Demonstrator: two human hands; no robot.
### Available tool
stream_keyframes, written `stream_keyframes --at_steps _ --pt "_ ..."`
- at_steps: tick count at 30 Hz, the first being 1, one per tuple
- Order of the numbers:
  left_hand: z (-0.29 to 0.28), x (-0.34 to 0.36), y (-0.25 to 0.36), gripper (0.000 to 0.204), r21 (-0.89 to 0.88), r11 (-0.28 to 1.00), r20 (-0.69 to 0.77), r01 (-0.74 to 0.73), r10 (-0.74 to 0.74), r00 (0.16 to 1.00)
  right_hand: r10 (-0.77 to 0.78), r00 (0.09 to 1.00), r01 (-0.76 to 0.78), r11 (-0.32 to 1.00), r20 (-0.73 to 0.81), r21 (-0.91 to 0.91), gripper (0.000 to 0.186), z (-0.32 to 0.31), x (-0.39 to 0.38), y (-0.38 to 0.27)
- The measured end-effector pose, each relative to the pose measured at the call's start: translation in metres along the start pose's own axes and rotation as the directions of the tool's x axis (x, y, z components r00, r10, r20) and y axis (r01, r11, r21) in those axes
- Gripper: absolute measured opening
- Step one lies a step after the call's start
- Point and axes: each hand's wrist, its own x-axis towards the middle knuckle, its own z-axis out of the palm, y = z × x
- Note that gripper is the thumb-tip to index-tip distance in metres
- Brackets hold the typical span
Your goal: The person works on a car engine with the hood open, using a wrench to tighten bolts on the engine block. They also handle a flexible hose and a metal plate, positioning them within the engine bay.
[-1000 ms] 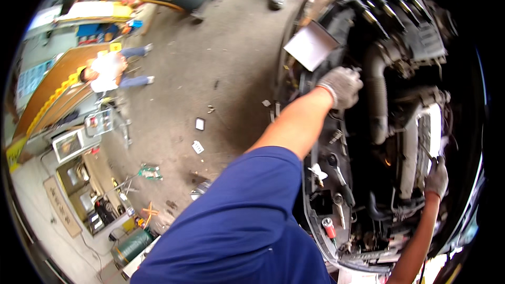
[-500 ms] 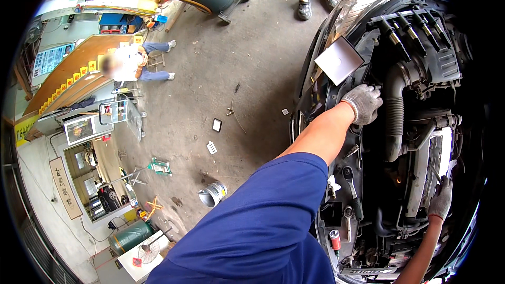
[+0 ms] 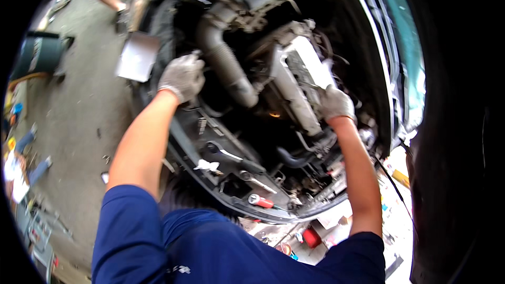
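Two gloved hands, well apart over the open engine bay [image 3: 250,137]: left hand [image 3: 182,76] curled just beside a grey ribbed duct [image 3: 226,63], right hand [image 3: 336,104] curled at the right side of the pale engine [image 3: 292,89] in the bay's middle; cannot tell, through the blur, whether closed on anything. Main risk, by judgement: ratchet [image 3: 231,156] and red-handled tool [image 3: 261,201], both loose on the near black panel [image 3: 193,141], liable to slide down into the bay if knocked by a forearm [image 3: 142,142]. Also possible: knuckles scraped on the engine after a slip. Beyond the flat white tray [image 3: 138,56], to the left: grey floor [image 3: 79,110], dark green tank [image 3: 44,52], and far left, bare legs of a standing person [image 3: 110,0].
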Motion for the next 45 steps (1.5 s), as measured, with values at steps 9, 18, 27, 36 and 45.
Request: stream_keyframes --at_steps 9,18,27,36,45 --pt "0.007 -0.002 0.0 0.015 -0.023 0.999 -0.076 -0.026 0.025 0.997 0.003 0.999 -0.011 0.97 0.034 0.242 0.031 -0.04 -0.006 -0.017" --pt "0.006 -0.003 -0.003 0.014 -0.048 0.998 -0.074 -0.035 0.031 0.997 -0.087 0.996 0.087 0.973 -0.01 0.213 0.041 -0.037 0.0 -0.008" --pt "0.007 -0.002 -0.001 0.016 -0.016 1.0 -0.057 -0.023 0.022 0.998 -0.098 0.991 0.118 0.963 -0.092 0.243 0.044 -0.026 -0.004 -0.001" --pt "0.005 -0.002 -0.002 0.014 -0.036 0.999 -0.086 -0.031 0.028 0.996 -0.163 0.981 0.183 0.953 -0.102 0.241 0.04 -0.04 -0.003 -0.004" --pt "0.007 -0.005 -0.005 0.023 -0.004 1.0 -0.039 -0.003 0.003 0.999 -0.152 0.973 0.196 0.942 -0.175 0.271 0.035 -0.036 -0.005 -0.005"
